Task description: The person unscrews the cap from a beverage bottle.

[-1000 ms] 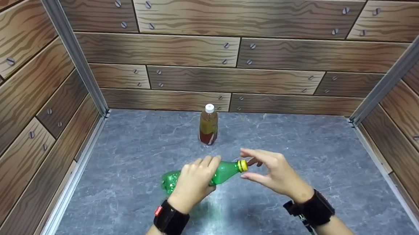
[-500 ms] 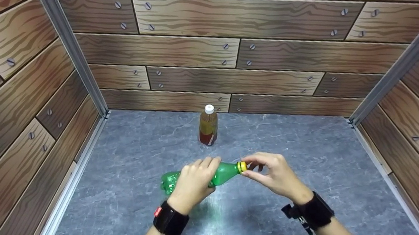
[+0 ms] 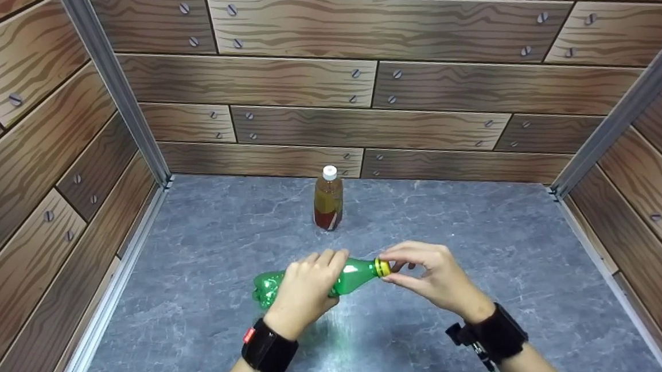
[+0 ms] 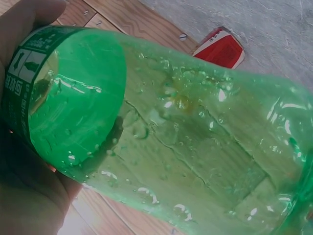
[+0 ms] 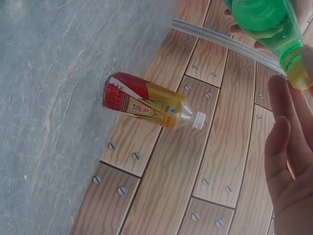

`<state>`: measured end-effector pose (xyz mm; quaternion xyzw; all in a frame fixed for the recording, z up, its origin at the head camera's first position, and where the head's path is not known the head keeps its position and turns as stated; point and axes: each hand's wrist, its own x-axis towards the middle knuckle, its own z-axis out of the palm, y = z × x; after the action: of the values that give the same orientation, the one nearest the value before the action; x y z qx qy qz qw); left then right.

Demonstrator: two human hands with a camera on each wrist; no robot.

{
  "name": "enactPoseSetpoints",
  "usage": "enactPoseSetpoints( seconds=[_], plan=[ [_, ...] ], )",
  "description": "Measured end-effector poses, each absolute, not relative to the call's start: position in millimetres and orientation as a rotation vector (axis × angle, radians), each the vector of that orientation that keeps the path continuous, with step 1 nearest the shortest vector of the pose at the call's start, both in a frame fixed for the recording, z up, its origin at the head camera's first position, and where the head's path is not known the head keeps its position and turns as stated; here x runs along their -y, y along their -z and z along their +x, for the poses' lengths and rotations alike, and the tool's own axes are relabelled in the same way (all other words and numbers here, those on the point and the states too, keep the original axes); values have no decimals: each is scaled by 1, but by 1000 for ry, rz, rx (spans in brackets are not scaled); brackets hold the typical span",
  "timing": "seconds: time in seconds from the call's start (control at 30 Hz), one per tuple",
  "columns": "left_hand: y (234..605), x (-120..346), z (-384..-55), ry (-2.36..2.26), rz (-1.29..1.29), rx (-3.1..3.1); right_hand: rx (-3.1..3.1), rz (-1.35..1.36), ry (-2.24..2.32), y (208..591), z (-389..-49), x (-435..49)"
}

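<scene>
My left hand [image 3: 307, 284] grips a green plastic bottle [image 3: 356, 275] around its middle. The bottle lies sideways over the table, its neck pointing right. Up close in the left wrist view, droplets cling to the see-through green wall [image 4: 190, 132], and a green label [image 4: 23, 81] runs under the fingers. At the neck end, thumb and index finger of my right hand [image 3: 435, 276] pinch the yellow cap [image 3: 382, 267]. The palm side of that hand shows at the right edge of the right wrist view, beside the cap [image 5: 296, 73].
A second bottle [image 3: 328, 202] with a white cap, a red and yellow label and brownish contents stands upright beyond the hands. The grey marbled tabletop [image 3: 224, 227] is enclosed by wood-patterned walls [image 3: 302, 84] with metal corner rails [image 3: 120, 89].
My right hand has gone from spread fingers around the cap to pinching it. The green bottle's neck has dipped slightly. My left hand keeps its grip in nearly the same place.
</scene>
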<state>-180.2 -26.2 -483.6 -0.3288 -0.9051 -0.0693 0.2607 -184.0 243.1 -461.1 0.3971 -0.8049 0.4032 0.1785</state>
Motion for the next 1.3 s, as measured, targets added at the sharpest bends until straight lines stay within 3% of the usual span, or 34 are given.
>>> enactPoseSetpoints(
  seconds=[0.57, 1.07, 1.3],
  plan=[
    [483, 27, -178, 219, -886, 2454, 2610, 720, -1387, 455, -179, -240],
    [487, 28, -179, 212, -891, 2448, 2399, 1034, -1116, 458, -180, -239],
    [486, 28, -178, 225, -894, 2468, 2453, 1012, -1182, 457, -179, -242]
  ],
)
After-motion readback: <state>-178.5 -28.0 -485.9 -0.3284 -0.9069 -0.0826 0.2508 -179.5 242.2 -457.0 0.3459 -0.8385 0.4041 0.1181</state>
